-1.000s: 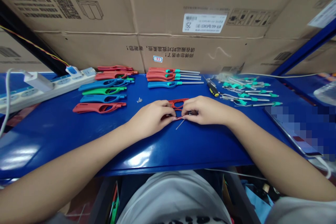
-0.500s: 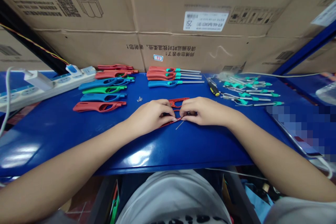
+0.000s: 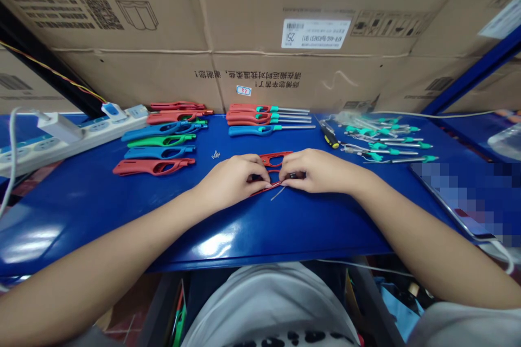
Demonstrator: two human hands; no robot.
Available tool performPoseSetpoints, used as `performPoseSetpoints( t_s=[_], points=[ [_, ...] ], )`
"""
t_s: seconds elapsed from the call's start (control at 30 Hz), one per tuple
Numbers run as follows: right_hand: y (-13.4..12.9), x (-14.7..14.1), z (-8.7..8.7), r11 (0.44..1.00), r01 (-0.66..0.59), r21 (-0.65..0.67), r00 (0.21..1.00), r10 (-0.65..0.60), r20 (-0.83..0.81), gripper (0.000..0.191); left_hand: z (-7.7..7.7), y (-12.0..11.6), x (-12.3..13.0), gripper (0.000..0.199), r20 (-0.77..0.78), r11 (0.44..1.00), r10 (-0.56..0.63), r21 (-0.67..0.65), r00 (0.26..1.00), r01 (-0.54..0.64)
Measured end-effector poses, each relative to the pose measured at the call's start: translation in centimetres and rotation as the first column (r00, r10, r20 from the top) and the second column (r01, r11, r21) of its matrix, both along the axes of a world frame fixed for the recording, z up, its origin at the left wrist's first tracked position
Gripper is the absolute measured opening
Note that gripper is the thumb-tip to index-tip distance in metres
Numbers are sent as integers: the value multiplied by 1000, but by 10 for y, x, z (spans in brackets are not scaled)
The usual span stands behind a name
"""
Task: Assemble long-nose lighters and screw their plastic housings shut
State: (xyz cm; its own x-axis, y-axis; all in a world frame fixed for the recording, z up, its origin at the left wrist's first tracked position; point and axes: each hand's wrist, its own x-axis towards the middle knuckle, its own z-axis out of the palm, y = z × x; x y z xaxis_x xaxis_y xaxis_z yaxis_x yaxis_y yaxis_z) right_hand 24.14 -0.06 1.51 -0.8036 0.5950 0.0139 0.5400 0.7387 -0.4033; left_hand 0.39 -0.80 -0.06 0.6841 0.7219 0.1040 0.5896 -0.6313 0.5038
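Note:
My left hand [image 3: 240, 176] is closed on a red lighter casing half [image 3: 260, 191], holding it low over the table with the fingers curled. Beside it my right hand [image 3: 311, 171] pinches at the casing's right part, where a thin wire [image 3: 278, 193] sticks out from under the fingertips. The fingers cover most of the casing and whatever lies inside it. Just behind both hands lies another red casing half [image 3: 274, 160] with a trigger opening.
Red, blue and green casings [image 3: 154, 167] lie at left near a power strip [image 3: 97, 127]. Assembled lighters [image 3: 250, 130] and small screws [image 3: 215, 155] lie behind my hands. A screwdriver [image 3: 330, 138], metal-tube parts [image 3: 401, 145] and a cardboard box [image 3: 163, 73] stand farther back.
The wire's loose end looks slightly more bent and has shifted a little. Both hands stay in nearly the same place, and the view has moved slightly.

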Motion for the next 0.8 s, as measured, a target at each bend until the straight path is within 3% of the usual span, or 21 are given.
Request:
performPoseSetpoints(
  t_s=[0.23,0.33,0.4,0.47,0.53,0.6,0.7,0.8],
  points=[
    [-1,4,3,999,-22,25,999,23,-40,15,2,-3,1,12,-57,999,8,38,998,-6],
    [4,12,7,984,110,138,981,-86,-171,17,5,-8,1,17,-91,996,5,88,996,3],
    [11,23,13,913,332,235,932,-279,-231,20,6,-11,1,21,-111,993,8,116,994,5],
    [20,39,18,761,586,277,810,-549,-206,26,7,-13,0,21,-133,991,9,130,991,9],
    [31,58,20,611,729,308,671,-728,-142,36,7,-14,0,16,-158,991,8,133,987,13],
    [42,80,18,511,791,337,569,-817,-98,39,7,-14,0,13,-170,991,8,134,985,15],
    [59,108,5,430,832,350,471,-881,-37,37,7,-14,0,11,-170,991,6,131,985,16],
    [72,125,-8,444,837,320,483,-874,-51,32,7,-14,1,11,-167,993,11,121,986,10]
  ],
)
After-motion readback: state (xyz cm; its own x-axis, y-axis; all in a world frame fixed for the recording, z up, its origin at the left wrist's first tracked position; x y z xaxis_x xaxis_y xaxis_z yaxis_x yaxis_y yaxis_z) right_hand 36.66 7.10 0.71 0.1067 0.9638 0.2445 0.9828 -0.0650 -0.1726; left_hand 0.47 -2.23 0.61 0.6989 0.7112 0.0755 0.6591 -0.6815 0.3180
